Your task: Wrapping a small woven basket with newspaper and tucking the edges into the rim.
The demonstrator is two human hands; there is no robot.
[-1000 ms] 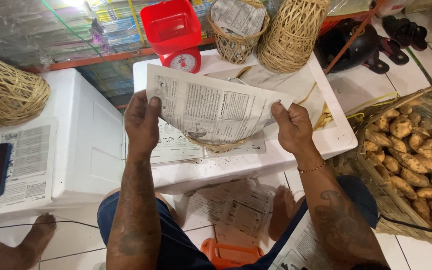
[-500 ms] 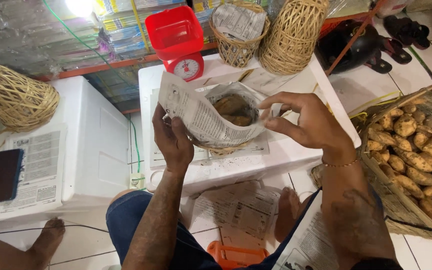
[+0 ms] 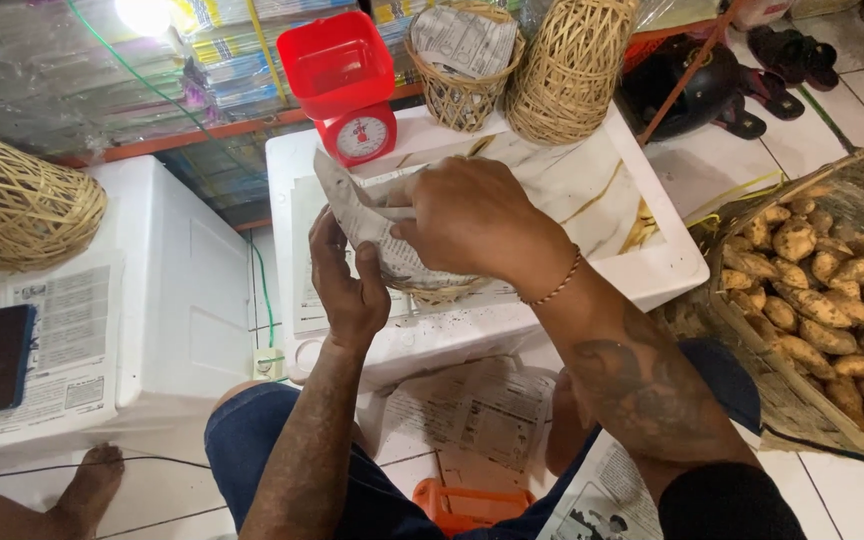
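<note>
White tiled floor is showing around a white foam box serving as the desk (image 3: 592,200), with a red kitchen scale (image 3: 347,95) standing at its 11 o'clock corner. Both hands are working a sheet of newspaper (image 3: 377,225) over a small woven basket (image 3: 442,292) at the desk's centre; the sheet's long axis is running from 10 o'clock down to 4 o'clock, its free corner pointing toward the scale. The left hand (image 3: 347,285) is cupping the paper from the 8 o'clock side, fingers curled against it, while the right hand (image 3: 467,215) is pressing down from above, grip pinching the folded edge.

At 12 o'clock a woven basket (image 3: 462,65) is holding crumpled newspaper, just beside an upturned basket (image 3: 570,70). At 3 o'clock a big wicker basket (image 3: 742,330) is holding sweet potatoes (image 3: 822,290).

Half a second ago the basket's mouth was showing open; now the right hand and paper are covering it.
</note>
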